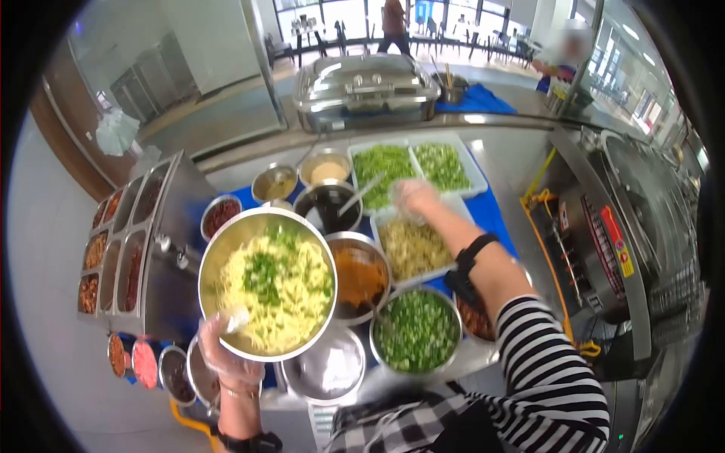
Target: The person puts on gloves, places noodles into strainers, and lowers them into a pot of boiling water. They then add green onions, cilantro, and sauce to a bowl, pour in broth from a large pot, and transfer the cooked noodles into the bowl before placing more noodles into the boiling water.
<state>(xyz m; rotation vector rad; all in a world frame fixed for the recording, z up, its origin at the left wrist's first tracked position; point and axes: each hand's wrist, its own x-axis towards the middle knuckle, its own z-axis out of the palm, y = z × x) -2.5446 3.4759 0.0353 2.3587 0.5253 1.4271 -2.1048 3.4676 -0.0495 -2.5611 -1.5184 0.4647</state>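
My left hand (226, 351), in a clear plastic glove, grips the rim of a metal mixing bowl (205, 260), thumb over the inner edge. In the bowl lie yellow noodles (298, 302) topped with chopped greens (262, 278). My gloved right hand (415, 198) is stretched forward, at the near edge of a white tray (477, 170) of cut green vegetables. Its fingers are smeared by motion. Just below it sits a tray of pale yellowish shredded vegetables (411, 245).
Nearer me stand bowls of chopped scallions (417, 332) and orange-brown powder (359, 275), and a metal bowl (325, 366). A dark sauce bowl (328, 205) holds a ladle. Left is a metal topping rack (177, 241); behind, a lidded chafing dish (366, 87). A person (394, 26) is beyond.
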